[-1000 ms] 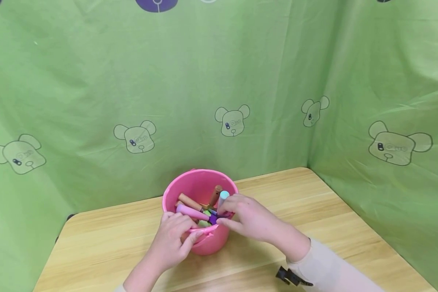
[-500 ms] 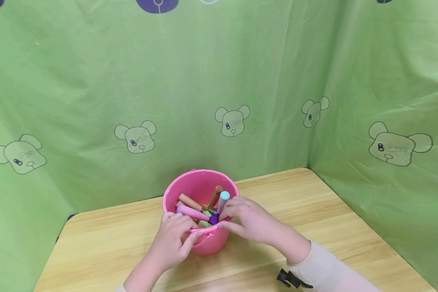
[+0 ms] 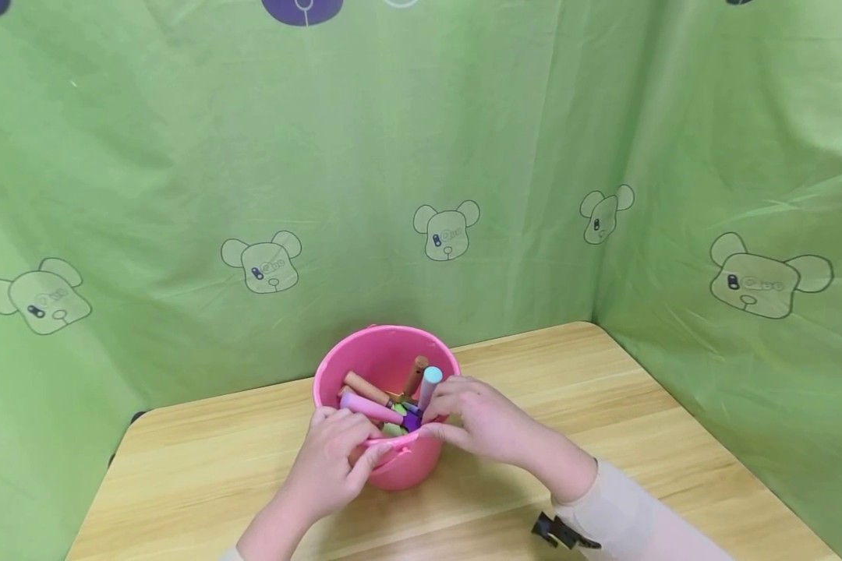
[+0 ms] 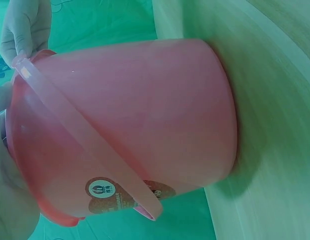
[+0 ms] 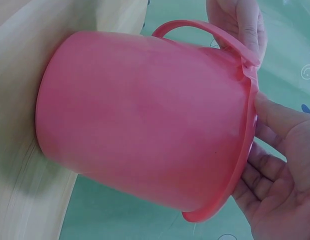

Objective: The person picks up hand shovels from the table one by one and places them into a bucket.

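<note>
A pink bucket [image 3: 417,466] stands upright on the table, its handle hanging down its outer side in the left wrist view. My left hand [image 3: 333,460] grips the near left rim, fingers over the edge and thumb outside. At the near right rim, my right hand [image 3: 480,421] pinches the edge between thumb and fingers, its fingertips partly hidden inside. Several handled things lie in the bucket: a lilac handle [image 3: 370,407], a brown handle [image 3: 366,387], a darker brown handle [image 3: 415,378] and a pale handle with a light blue end [image 3: 430,382]. Their lower ends are mostly hidden; a purple part [image 3: 412,421] shows.
The wood-patterned table [image 3: 568,389] reaches around the bucket on both sides. A green curtain [image 3: 365,156] printed with bear heads encloses the back and sides. A black clip [image 3: 557,531] sits by my right sleeve.
My right hand has shifted very slightly, its thumb settling on the near rim. My left hand keeps its grip, and the bucket has hardly moved.
</note>
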Tool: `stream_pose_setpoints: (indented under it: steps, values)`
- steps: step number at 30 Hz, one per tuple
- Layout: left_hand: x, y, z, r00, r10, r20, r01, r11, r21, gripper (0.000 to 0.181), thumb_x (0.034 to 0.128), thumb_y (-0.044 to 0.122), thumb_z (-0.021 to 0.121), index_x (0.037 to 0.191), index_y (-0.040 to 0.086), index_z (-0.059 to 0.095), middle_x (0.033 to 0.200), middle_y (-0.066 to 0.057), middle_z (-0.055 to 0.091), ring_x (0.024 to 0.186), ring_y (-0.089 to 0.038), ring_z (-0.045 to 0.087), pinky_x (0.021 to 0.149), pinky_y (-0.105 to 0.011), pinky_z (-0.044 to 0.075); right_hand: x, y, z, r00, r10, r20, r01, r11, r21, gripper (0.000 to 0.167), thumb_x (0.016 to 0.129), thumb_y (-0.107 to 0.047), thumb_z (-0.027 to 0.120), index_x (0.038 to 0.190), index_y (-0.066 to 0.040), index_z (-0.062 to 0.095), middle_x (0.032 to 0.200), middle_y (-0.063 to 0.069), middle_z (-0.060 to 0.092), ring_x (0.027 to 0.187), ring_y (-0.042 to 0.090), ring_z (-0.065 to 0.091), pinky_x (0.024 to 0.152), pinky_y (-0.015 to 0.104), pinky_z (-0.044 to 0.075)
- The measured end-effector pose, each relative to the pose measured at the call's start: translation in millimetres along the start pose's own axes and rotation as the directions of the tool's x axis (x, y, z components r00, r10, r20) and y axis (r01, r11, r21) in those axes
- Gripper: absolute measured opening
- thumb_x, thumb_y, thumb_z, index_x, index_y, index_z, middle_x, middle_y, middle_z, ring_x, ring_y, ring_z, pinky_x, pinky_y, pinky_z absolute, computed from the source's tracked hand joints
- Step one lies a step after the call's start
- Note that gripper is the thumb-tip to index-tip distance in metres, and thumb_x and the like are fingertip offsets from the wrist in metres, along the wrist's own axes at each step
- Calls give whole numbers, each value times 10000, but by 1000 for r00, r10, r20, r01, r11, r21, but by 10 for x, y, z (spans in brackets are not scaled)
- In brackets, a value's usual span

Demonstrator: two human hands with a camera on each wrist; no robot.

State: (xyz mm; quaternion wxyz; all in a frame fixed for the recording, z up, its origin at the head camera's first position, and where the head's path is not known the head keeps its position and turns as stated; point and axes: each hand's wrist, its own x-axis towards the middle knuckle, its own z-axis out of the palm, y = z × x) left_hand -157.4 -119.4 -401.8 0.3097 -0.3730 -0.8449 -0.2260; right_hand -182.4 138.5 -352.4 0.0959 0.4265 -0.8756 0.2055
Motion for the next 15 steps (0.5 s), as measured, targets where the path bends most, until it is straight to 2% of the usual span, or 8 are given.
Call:
stream_pose_setpoints:
  steps: [9, 12, 15]
  values:
    - [17, 14, -45, 998, -13, 54, 13, 1000, 6, 126, 964, 319, 633, 879, 226, 629, 878, 159, 628, 818, -53, 546, 798, -321, 350, 6, -1, -20, 1000, 4, 21, -4, 1000, -9, 152, 913, -313, 738, 985, -185, 776, 997, -105, 675, 997, 105, 616, 951, 362, 509]
    - [30, 18, -66, 998, 8, 69, -8, 1000, -1, 134, 982, 339, 613, 915, 229, 653, 959, 151, 663, 877, -56, 593, 814, -320, 354, 3, -1, -52, 1000, 0, 26, 1, 1000, -21, 153, 914, -304, 739, 987, -172, 769, 1004, -97, 676, 987, 102, 618, 939, 360, 516]
    - [49, 25, -87, 996, 27, 82, -26, 1000, -11, 160, 993, 362, 598, 1014, 230, 686, 1064, 139, 688, 974, -76, 635, 858, -336, 370, -2, 18, -105, 1000, -9, 18, 9, 1000, -26, 141, 921, -285, 735, 991, -166, 761, 1013, -97, 678, 978, 95, 618, 922, 354, 523]
